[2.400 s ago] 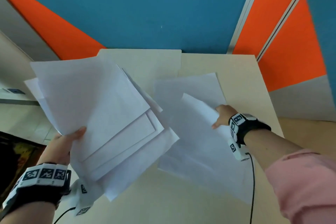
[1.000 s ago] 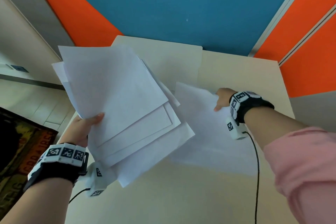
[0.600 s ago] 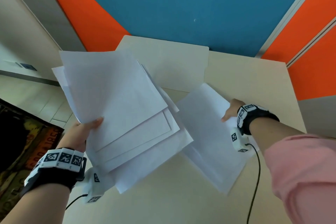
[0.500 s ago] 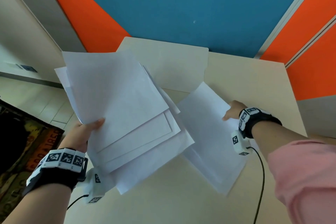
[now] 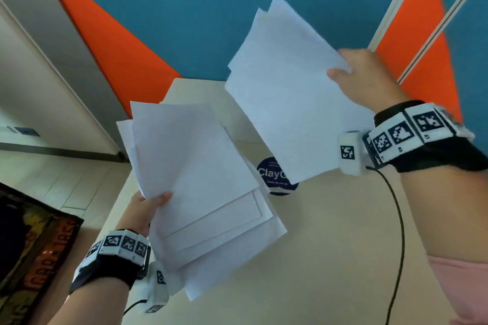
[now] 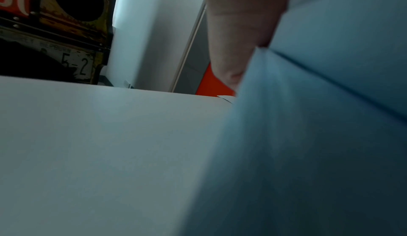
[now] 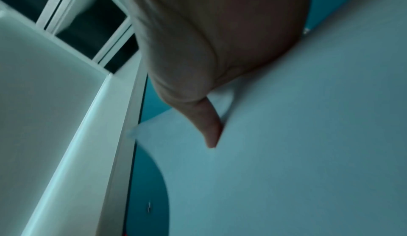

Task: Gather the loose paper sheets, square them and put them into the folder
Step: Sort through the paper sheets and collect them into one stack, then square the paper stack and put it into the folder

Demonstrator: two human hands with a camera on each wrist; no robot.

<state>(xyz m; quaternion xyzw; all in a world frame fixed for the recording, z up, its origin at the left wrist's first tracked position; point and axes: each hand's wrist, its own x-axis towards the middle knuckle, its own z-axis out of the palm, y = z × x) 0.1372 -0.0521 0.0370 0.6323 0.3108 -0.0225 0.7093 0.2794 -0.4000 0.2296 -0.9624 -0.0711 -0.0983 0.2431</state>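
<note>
My left hand [image 5: 148, 206] grips a fanned, uneven stack of white sheets [image 5: 200, 192] by its left edge, held above the table's left side. In the left wrist view the stack of white sheets [image 6: 319, 117] fills the right half and my thumb [image 6: 237, 30] lies along it. My right hand [image 5: 353, 76] pinches a smaller bunch of white sheets [image 5: 287, 103] at its right edge, raised high over the table. In the right wrist view a finger [image 7: 211, 126] presses on those sheets [image 7: 297, 144]. The cream folder [image 5: 200, 92] lies flat at the table's far edge, mostly hidden by paper.
A round dark blue sticker [image 5: 274, 177] is on the beige table [image 5: 330, 245]. A black cable [image 5: 398, 232] hangs from my right wrist. Blue and orange wall panels stand behind the table. A dark patterned object [image 5: 31, 245] lies off the table's left side.
My right hand has lifted its sheets off the table and raised them high. The blue sticker underneath now shows. The left hand has kept its stack.
</note>
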